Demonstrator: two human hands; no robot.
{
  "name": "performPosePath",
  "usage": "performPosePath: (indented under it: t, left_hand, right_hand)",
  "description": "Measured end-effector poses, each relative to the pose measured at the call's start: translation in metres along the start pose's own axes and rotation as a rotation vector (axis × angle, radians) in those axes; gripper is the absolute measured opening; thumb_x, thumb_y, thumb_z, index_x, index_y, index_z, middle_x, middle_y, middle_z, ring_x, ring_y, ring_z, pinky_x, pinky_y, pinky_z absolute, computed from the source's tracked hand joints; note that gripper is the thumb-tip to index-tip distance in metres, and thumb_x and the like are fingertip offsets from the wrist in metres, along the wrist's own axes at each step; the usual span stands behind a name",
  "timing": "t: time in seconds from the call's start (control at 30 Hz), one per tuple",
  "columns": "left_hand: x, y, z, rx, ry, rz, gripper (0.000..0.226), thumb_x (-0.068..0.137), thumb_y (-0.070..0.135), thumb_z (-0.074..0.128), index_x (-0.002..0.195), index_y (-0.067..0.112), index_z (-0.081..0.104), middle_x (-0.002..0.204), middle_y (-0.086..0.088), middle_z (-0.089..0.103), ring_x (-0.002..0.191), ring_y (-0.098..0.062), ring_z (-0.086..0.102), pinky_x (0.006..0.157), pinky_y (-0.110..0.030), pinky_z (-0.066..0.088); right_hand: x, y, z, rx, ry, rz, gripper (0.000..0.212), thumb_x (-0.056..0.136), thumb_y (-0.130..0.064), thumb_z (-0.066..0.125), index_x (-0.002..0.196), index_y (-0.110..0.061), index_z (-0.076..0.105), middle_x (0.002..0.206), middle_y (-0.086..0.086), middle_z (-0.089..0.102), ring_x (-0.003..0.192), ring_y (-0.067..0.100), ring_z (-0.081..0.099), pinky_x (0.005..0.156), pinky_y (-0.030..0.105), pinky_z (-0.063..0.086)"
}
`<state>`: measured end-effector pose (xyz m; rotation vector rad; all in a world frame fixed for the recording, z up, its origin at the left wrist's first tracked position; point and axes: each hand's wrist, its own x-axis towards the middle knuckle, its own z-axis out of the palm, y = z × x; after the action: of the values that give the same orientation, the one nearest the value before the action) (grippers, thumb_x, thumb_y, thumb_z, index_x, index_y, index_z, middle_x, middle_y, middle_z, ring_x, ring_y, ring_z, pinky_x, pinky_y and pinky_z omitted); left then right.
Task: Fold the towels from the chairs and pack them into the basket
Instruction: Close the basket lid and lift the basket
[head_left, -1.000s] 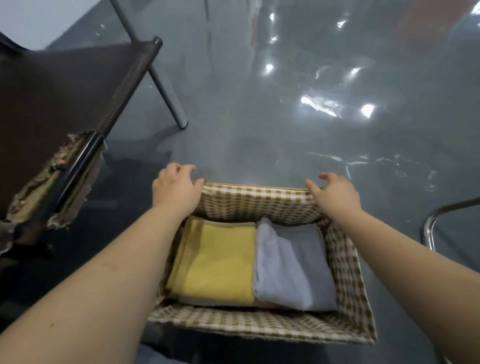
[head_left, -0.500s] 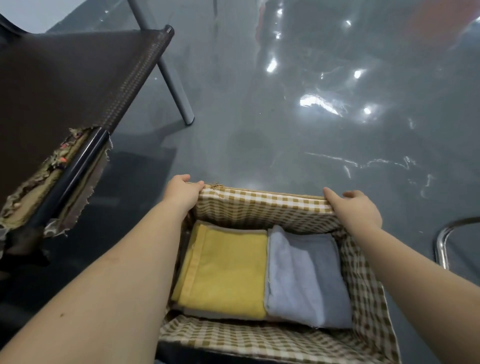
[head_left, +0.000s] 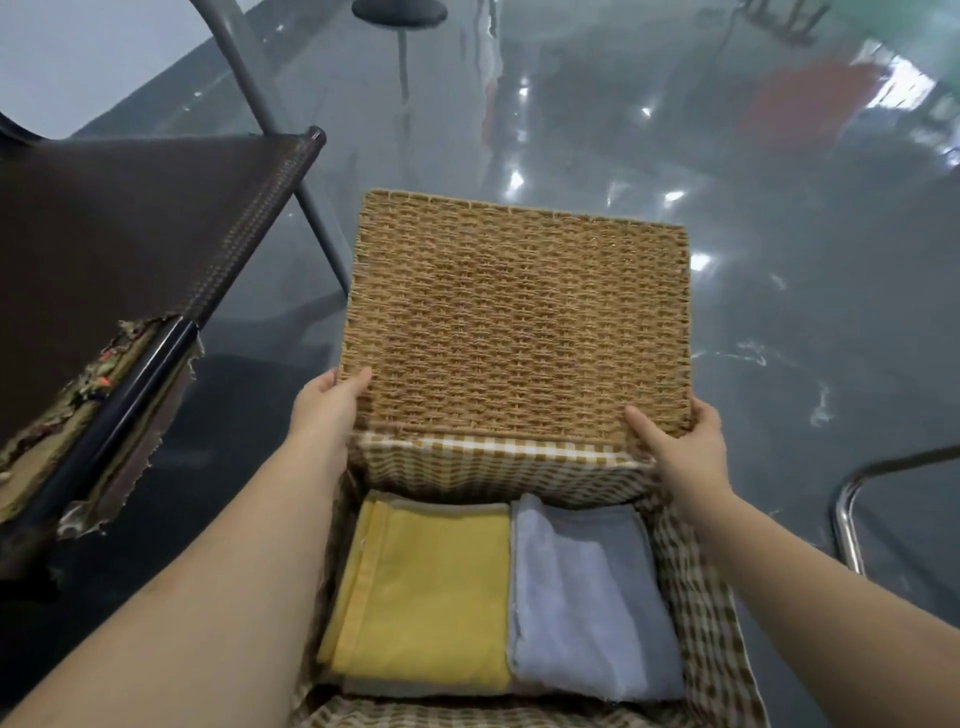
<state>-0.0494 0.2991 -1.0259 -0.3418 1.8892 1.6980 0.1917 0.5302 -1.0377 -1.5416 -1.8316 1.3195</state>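
Woven lid (head_left: 517, 317) now raised over basket (head_left: 498, 467), both hands' fingers (head_left: 649, 426) gripping its corners

Both bare forearms extended forward, left hand (head_left: 326, 410) gripping the lid's (head_left: 514, 317) lower left corner, right hand (head_left: 683, 447) gripping its lower right corner, thumbs on the near face.

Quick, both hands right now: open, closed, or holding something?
Left hand: grips the lower left corner of the woven lid.
Right hand: grips the lid's lower right corner.
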Motion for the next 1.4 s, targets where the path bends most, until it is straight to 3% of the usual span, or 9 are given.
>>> performPosePath:
  t: [0.17,0.43,0.73,0.97,1.03,1.17,1.23,1.33,1.4]
  left_hand:
    - [-0.008,0.013,-0.006,-0.013,-0.098,0.051,0.038,0.083,0.037,0.069,0.115,0.017,0.062,0.107,-0.002,0.071,0.098,-0.023,0.067,0.094,-0.045,0.049]
    - [-0.048,0.063,0.001,-0.134,-0.152,0.319,0.089,0.064,0.051,0.072,0.142,0.027,0.037,0.136,0.000,0.052,0.119,-0.024,0.054,0.103,-0.050,0.041]
    - [-0.101,0.051,-0.025,-0.043,-0.182,0.427,0.080,0.085,0.038,0.066,0.149,0.024,0.021,0.140,0.006,0.040,0.125,-0.013,0.042,0.101,-0.030,0.033]
    - [-0.156,0.044,-0.058,0.017,-0.126,0.448,0.107,0.062,0.084,0.050,0.142,0.015,0.032,0.142,-0.019,0.042,0.132,-0.035,0.040,0.114,-0.049,0.025]
    - [-0.170,0.044,-0.064,-0.076,-0.152,0.417,0.088,0.078,0.075,0.042,0.131,0.005,0.041,0.124,-0.029,0.051,0.118,-0.037,0.050,0.113,-0.050,0.025]
    - [-0.173,0.031,-0.082,-0.074,-0.147,0.256,0.050,0.091,0.062,0.038,0.101,0.018,0.060,0.097,0.004,0.061,0.090,-0.004,0.057,0.095,-0.027,0.039]
    - [-0.171,0.023,-0.096,0.014,-0.144,0.179,0.042,0.092,0.054,0.047,0.092,0.016,0.065,0.097,-0.001,0.063,0.084,-0.009,0.059,0.083,-0.028,0.041]
    - [-0.165,0.007,-0.113,0.274,-0.148,0.101,0.029,0.090,0.005,0.059,0.119,0.005,0.062,0.115,-0.012,0.062,0.088,-0.015,0.063,0.086,-0.029,0.046]
    - [-0.163,-0.006,-0.117,0.454,-0.164,0.046,0.059,0.086,-0.015,0.050,0.141,0.004,0.041,0.132,-0.014,0.054,0.104,-0.020,0.057,0.092,-0.031,0.046]
  right_hand:
    - [0.005,-0.028,-0.007,0.087,-0.007,-0.050,0.081,0.078,-0.051,0.070,0.138,-0.013,0.032,0.129,0.005,0.051,0.116,0.023,0.052,0.098,0.039,0.043]
    - [-0.009,-0.097,-0.029,0.279,0.016,-0.307,0.075,0.084,-0.037,0.068,0.143,-0.016,0.027,0.122,-0.006,0.049,0.108,0.012,0.051,0.088,0.027,0.039]
    - [-0.048,-0.107,-0.061,0.251,-0.016,-0.389,0.081,0.082,-0.034,0.071,0.144,-0.017,0.021,0.125,-0.005,0.048,0.110,0.011,0.051,0.092,0.026,0.038]
    - [-0.101,-0.092,-0.089,0.363,-0.092,-0.354,0.057,0.095,-0.038,0.047,0.139,-0.006,0.032,0.122,0.002,0.049,0.108,0.014,0.047,0.071,0.005,0.037]
    - [-0.117,-0.086,-0.095,0.447,-0.106,-0.326,0.081,0.080,-0.067,0.049,0.134,-0.008,0.038,0.119,0.000,0.050,0.110,0.015,0.050,0.085,0.015,0.035]
    - [-0.137,-0.058,-0.106,0.575,-0.117,-0.191,0.122,0.029,-0.099,0.050,0.118,-0.014,0.055,0.120,0.003,0.054,0.117,0.011,0.047,0.104,0.025,0.031]
    - [-0.147,-0.043,-0.111,0.609,-0.168,-0.100,0.101,0.045,-0.092,0.056,0.110,-0.014,0.064,0.122,0.002,0.057,0.122,0.011,0.048,0.104,0.023,0.031]
    - [-0.156,-0.005,-0.120,0.513,-0.167,-0.060,0.024,0.093,-0.031,0.056,0.103,-0.014,0.071,0.108,-0.001,0.067,0.112,0.016,0.058,0.104,0.032,0.041]
    - [-0.160,0.026,-0.125,0.356,-0.215,-0.068,0.034,0.094,-0.009,0.053,0.128,-0.011,0.058,0.126,0.004,0.061,0.116,0.018,0.055,0.109,0.039,0.037]
